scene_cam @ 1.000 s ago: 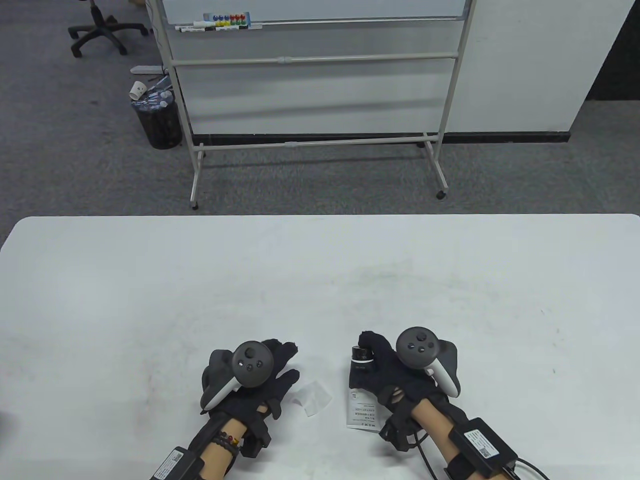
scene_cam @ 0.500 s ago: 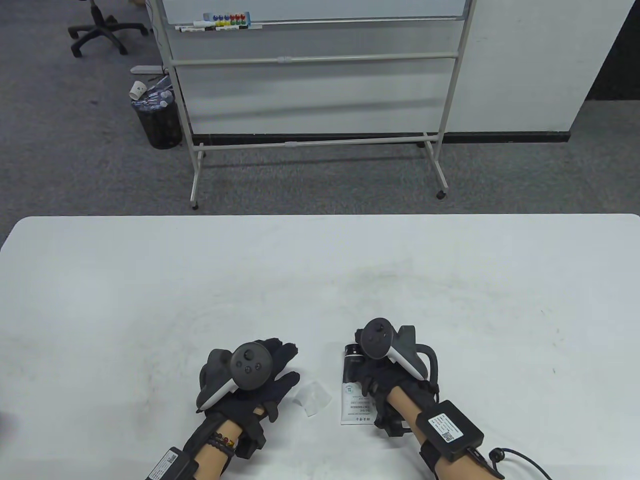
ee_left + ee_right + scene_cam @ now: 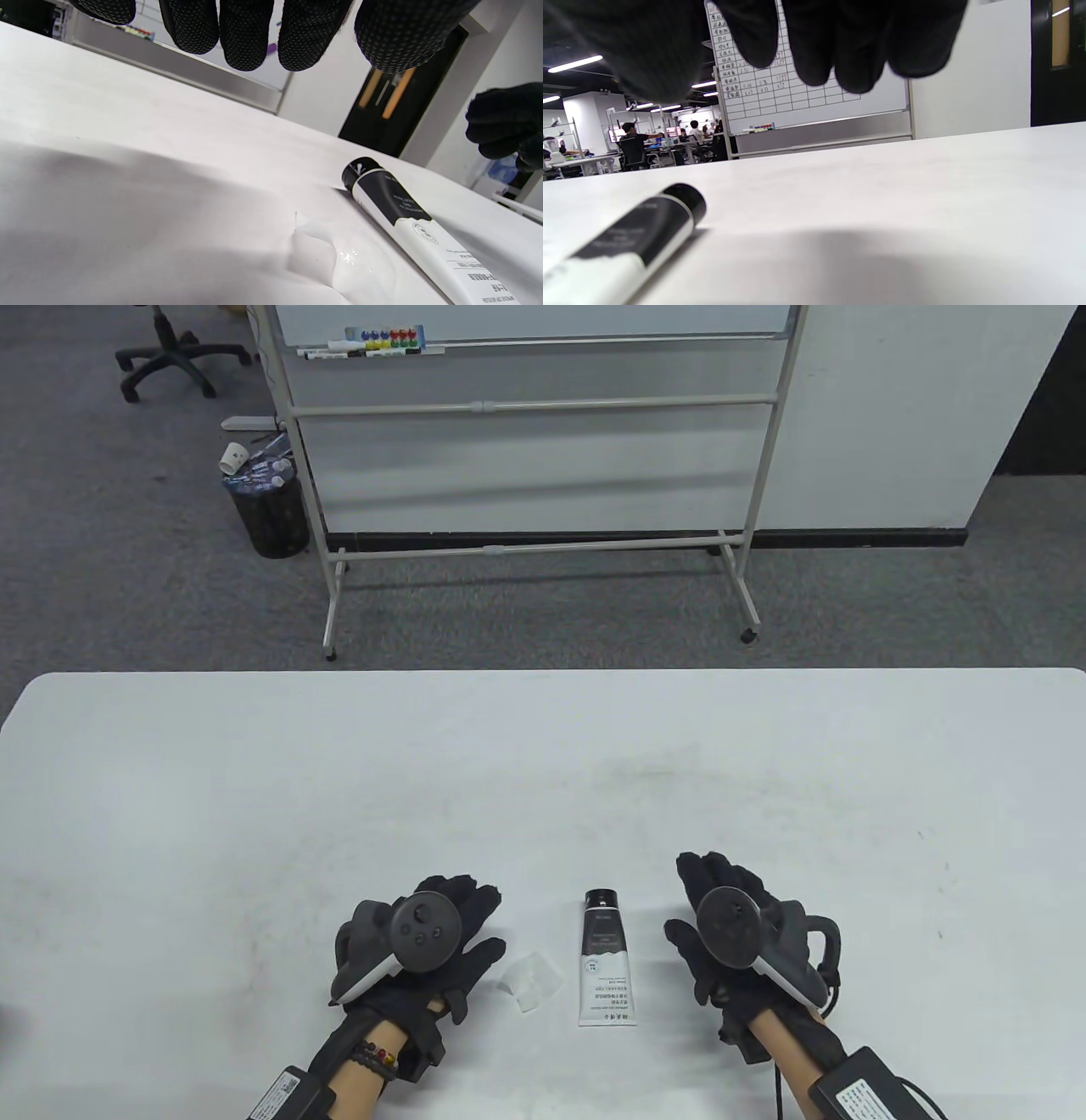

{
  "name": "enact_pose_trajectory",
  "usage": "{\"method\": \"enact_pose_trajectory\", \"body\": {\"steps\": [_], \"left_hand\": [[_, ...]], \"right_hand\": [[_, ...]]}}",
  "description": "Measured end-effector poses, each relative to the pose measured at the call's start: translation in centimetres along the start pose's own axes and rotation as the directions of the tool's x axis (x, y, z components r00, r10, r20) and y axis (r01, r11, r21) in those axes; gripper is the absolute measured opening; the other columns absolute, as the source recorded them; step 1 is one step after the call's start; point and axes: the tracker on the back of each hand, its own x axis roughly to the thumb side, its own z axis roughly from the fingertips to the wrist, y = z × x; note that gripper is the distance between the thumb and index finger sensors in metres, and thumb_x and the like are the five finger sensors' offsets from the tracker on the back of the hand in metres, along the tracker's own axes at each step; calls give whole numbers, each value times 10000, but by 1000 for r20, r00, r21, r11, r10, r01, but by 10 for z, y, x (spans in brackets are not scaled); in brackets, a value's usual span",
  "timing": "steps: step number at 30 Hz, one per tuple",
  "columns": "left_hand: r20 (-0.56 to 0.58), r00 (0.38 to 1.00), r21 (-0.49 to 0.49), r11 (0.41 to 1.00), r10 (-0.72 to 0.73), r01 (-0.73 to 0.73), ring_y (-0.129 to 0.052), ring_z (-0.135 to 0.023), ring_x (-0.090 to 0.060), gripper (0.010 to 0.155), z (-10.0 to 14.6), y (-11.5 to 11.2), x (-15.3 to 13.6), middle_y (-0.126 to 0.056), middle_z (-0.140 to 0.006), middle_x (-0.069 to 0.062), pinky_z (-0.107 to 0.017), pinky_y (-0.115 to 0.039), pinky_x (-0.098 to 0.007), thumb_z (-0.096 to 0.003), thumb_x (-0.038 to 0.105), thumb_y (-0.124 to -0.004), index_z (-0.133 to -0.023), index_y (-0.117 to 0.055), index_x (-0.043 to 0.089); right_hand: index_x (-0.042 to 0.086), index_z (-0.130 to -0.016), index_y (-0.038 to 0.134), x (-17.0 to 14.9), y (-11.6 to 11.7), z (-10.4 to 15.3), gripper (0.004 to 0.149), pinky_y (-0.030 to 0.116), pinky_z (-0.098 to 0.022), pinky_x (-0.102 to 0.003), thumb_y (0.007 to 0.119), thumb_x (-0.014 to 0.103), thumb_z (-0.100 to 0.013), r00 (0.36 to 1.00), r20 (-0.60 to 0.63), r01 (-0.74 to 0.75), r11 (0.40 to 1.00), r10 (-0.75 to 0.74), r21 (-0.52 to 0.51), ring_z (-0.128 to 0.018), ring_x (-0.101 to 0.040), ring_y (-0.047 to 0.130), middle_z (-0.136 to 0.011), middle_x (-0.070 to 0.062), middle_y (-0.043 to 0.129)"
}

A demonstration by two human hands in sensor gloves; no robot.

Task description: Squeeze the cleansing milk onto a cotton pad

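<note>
In the lower middle of the table view the cleansing milk tube [image 3: 606, 958] lies flat on the white bench [image 3: 543, 780], its black cap toward the top of the frame and its flat white crimped end toward the bottom, with nothing touching it. Just left of it lies the cotton pad [image 3: 530, 977], a thin, soft white square, slightly rumpled; the left wrist view shows a glossy wet patch on it. The left hand [image 3: 433, 946] lies at the pad's left edge, its fingers [image 3: 246, 34] loosely spread and holding nothing; their black knit is studded with small grip dots. The right hand [image 3: 734, 933] sits lower right of the tube, apart from it, fingers [image 3: 814, 38] extended, slack and empty. Each glove carries a smooth dark rounded tracker.
</note>
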Motion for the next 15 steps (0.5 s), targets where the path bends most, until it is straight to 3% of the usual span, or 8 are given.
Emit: {"method": "enact_pose_trajectory", "body": {"steps": [4, 15], "left_hand": [[-17, 1000, -22, 1000, -4, 4, -522, -1115, -454, 666, -1, -5, -5, -575, -1190, -124, -714, -477, -733, -484, 533, -718, -1082, -611, 259], [-52, 999, -39, 999, -12, 10, -532, -1109, -450, 664, -2, -10, -13, -567, -1189, -136, -715, -484, -723, -482, 537, -715, -1076, -621, 257]], "right_hand": [[282, -1086, 498, -10, 7, 1, 812, 594, -709, -586, 805, 556, -385, 1000, 11, 16, 999, -16, 46, -1056, -381, 643, -1129, -96, 567], [279, -1084, 505, -12, 6, 2, 808, 590, -708, -592, 796, 561, -385, 998, 15, 56, 997, -57, 50, -1061, -396, 625, -1130, -91, 568]]}}
